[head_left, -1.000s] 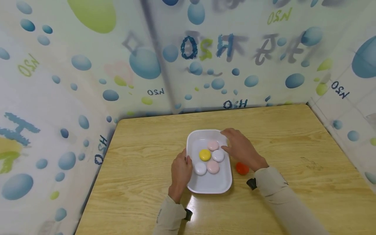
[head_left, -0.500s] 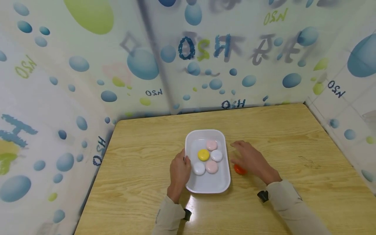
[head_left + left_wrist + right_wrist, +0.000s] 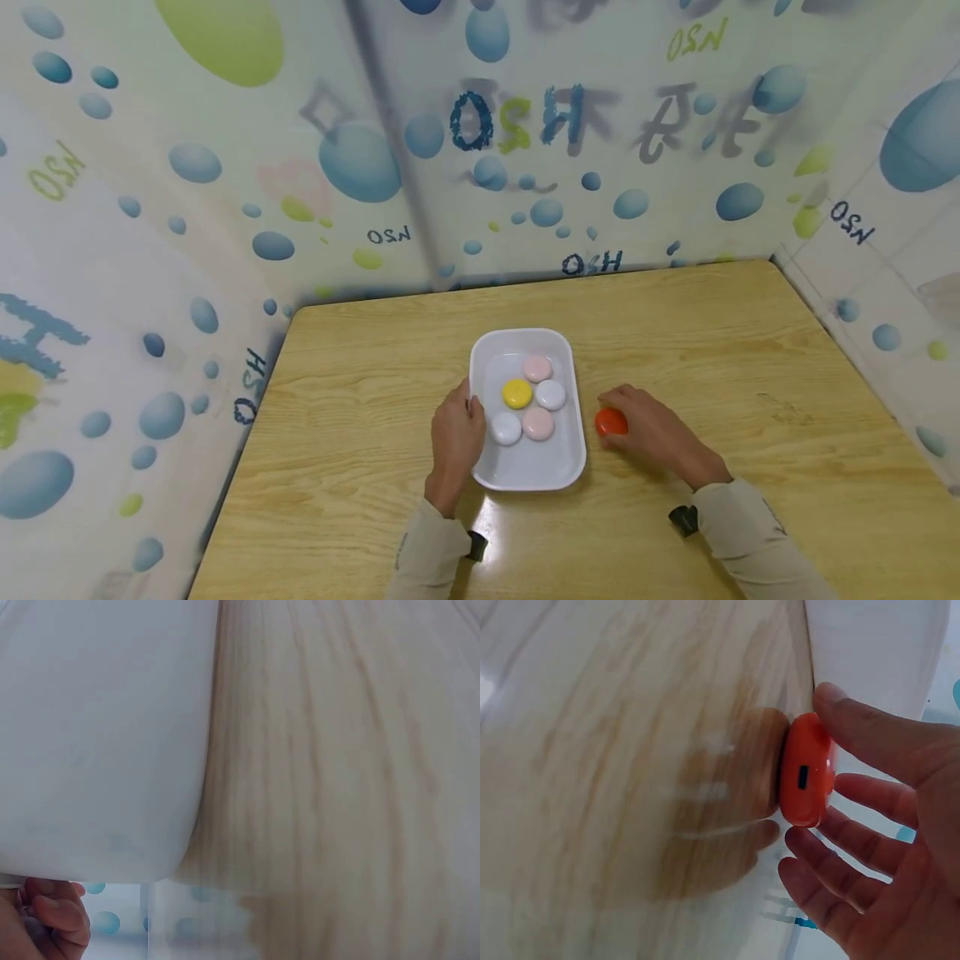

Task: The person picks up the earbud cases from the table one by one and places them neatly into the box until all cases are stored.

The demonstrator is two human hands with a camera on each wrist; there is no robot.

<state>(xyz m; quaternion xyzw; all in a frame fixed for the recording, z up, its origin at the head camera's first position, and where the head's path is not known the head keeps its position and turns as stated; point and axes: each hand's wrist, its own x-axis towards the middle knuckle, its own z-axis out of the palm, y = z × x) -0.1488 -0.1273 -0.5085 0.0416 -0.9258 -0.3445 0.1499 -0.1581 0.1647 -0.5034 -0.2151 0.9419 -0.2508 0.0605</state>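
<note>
A white rectangular tray (image 3: 528,478) lies on the table, its near wall filling much of the left wrist view. My left hand (image 3: 457,429) grips its left rim, with the thumb over the edge. To the right of the tray sits a glossy red disc (image 3: 611,422), rounded like a puck; a small dark slot shows in its side in the right wrist view. My right hand (image 3: 656,429) curls round this disc, thumb at one edge and fingers at the other. Inside the tray lie a yellow disc (image 3: 517,393), pink discs (image 3: 537,423) and white discs (image 3: 551,395).
The wooden table (image 3: 360,375) spreads out around the tray on all sides. Walls (image 3: 352,233) with printed blue and green bubbles stand behind it and at both sides. Beige sleeves (image 3: 431,546) and a black strap piece (image 3: 683,521) show at the wrists.
My right hand has left the tray's right rim, moved right and toward me, and closed in around the red disc. My left hand keeps its grip on the tray.
</note>
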